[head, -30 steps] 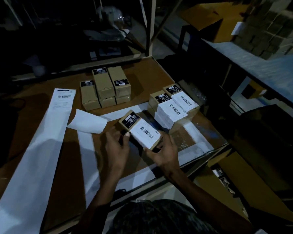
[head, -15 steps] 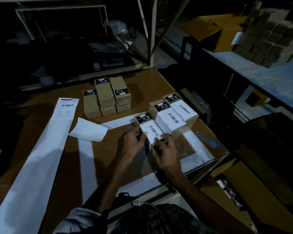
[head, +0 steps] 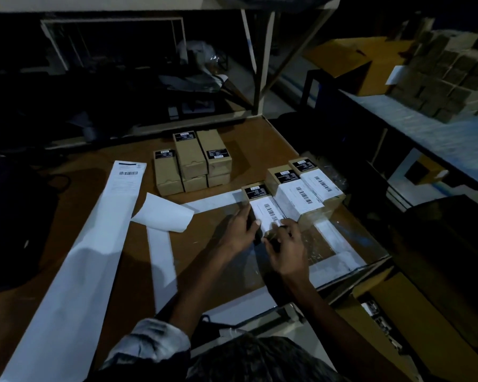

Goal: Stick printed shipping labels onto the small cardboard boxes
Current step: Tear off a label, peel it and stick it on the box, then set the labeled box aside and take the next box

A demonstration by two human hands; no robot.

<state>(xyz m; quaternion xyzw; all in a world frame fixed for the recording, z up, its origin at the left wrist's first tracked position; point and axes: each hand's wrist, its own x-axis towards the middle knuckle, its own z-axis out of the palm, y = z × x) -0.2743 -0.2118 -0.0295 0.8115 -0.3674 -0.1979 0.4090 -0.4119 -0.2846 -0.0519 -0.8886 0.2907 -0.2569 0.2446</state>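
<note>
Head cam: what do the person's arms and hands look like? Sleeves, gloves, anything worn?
Both hands are bare, no gloves: left hand, right hand. The left arm has a light, pale-patterned sleeve rolled or pushed up near the elbow. The right forearm is bare as far as it shows. No watch or rings can be made out in the dim light.

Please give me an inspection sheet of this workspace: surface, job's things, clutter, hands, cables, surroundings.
Surface: brown wooden table, dimly lit.
Job's things: labelled box in both hands, set against two labelled boxes; unlabelled box stack behind; long label strip at the left.
Clutter: curled backing paper; white strips lying on the table.
Hands: left hand holds the box's left side; right hand grips its near end.
Cables: dark cord at the left edge, unclear.
Surroundings: bench with stacked boxes at the right; dark shelving behind.
</note>
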